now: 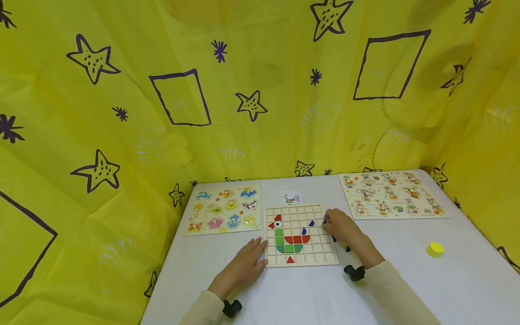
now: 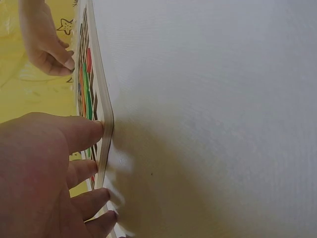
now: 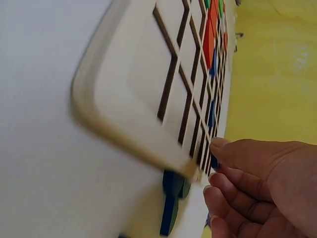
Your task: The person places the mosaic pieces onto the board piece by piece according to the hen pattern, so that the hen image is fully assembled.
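Observation:
A wooden grid board (image 1: 318,257) lies on the white table with a bird-like figure of red, green and blue pieces and a round eye piece (image 1: 278,224). Two blue pieces (image 1: 311,223) sit in squares at its right part. At the board's right edge my right hand (image 1: 344,227) pinches a small blue piece (image 3: 214,161) between thumb and fingers. My left hand (image 1: 245,263) rests against the board's left edge, thumb and fingertips touching it with the fingers spread. Loose dark blue pieces (image 3: 170,213) lie beside the board, below the right hand.
A small picture card (image 1: 291,197) lies behind the board. To the left is a sea-animal puzzle board (image 1: 221,212), and at the back right another figure puzzle board (image 1: 390,194). A yellow cylinder (image 1: 435,249) stands at the right. Yellow patterned cloth (image 1: 260,144) hangs behind the table.

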`<state>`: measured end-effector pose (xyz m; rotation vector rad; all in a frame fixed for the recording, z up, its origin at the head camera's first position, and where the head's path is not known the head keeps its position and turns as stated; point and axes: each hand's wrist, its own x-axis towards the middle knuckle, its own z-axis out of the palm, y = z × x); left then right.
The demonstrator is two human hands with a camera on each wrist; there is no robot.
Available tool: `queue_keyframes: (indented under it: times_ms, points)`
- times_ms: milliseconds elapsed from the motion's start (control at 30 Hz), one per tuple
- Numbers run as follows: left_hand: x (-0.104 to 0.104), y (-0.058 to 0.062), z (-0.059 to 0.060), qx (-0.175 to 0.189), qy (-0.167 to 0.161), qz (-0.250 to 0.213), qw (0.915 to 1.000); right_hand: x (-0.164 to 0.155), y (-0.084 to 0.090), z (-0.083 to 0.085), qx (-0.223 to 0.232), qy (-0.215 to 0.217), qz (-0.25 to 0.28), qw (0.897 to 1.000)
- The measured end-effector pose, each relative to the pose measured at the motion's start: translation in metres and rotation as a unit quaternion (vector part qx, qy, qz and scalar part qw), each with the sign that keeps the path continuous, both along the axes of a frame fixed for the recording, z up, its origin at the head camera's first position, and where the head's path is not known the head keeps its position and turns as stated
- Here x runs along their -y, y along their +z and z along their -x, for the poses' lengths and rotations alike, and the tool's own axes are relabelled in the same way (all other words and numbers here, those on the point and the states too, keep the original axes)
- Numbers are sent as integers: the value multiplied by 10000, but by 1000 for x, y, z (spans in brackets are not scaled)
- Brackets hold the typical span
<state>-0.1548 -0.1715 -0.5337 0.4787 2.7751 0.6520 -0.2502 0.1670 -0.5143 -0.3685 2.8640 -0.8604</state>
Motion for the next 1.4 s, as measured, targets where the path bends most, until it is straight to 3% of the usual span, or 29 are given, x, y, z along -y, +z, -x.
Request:
queue_keyframes:
  times_ms: [300,800,1400]
  points:
    - [0,0,0,-47,-40,21,10000,26,0,-6,147,249,-53,9996]
    - [1,0,1,-70,-64,32,9999,30,2,-6,426,392,120,9983]
    - [1,-3,1,-5,18,91,10000,24,1,-6,56,222,-33,9997]
